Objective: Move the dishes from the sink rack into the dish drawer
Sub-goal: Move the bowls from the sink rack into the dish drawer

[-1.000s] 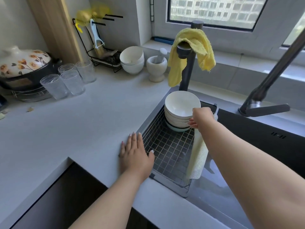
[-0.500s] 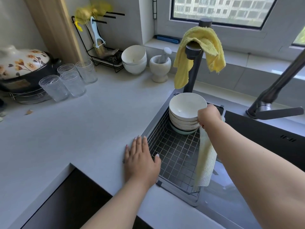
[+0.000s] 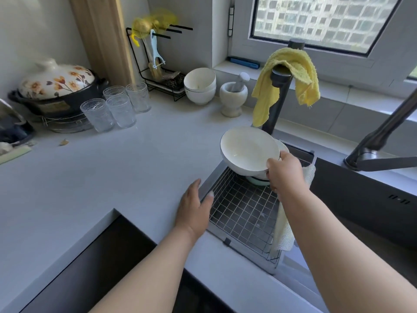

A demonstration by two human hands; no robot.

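Where the tabletop (image 3: 94, 181) meets the sink, our left hand (image 3: 194, 211) lies flat with fingers straight, its fingertips at the rim of the sink rack (image 3: 243, 211). Just beyond, our right hand (image 3: 284, 171) grips the near rim of a white bowl (image 3: 248, 150), thumb on the rim and fingers curled under. The bowl is tilted and raised off the stack of bowls (image 3: 259, 180) that sits at the far end of the wire rack. A pale mesh cloth (image 3: 284, 231) hangs over the rack's right edge, under our right forearm. Behind the stack stands a dark tap (image 3: 276, 105) with a yellow cloth (image 3: 293, 75) draped over it. Farther left on the tabletop are a mortar and pestle (image 3: 232, 96), two nested white bowls (image 3: 200, 86), four glasses (image 3: 117, 107) and a flowered pot (image 3: 56, 86).
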